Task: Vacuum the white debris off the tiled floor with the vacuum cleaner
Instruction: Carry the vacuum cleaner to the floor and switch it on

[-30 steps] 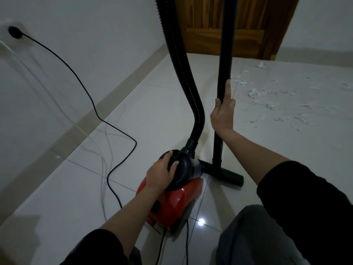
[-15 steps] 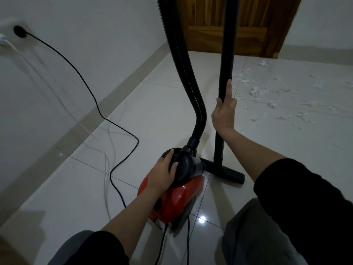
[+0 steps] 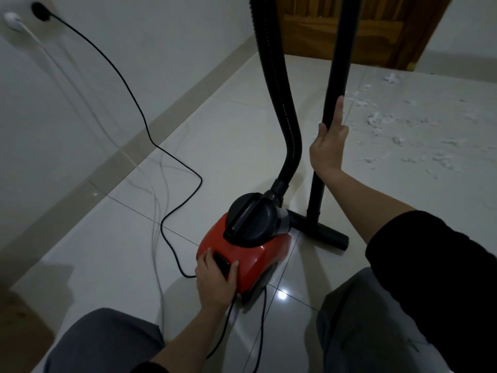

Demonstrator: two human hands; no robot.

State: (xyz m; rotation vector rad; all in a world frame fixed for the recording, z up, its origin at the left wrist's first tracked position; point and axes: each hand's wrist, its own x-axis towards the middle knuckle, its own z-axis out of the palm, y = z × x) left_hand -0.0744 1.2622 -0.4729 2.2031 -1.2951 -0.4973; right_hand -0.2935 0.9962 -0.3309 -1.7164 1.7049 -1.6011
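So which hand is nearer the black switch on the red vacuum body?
Left. The left hand rests on the rear of the red vacuum body, thumb and fingers around the black switch. The right hand is up on the upright wand, well away.

The left hand (image 3: pixel 216 279) is laid palm-down on the rear of the vacuum (image 3: pixel 250 254), fingers spread, thumb and forefinger set on either side of a black switch (image 3: pixel 222 263). The left forearm is stretched forward, bare below a black sleeve. The right hand (image 3: pixel 329 146) is wrapped round the upright wand (image 3: pixel 337 76), forefinger extended along it, arm raised.
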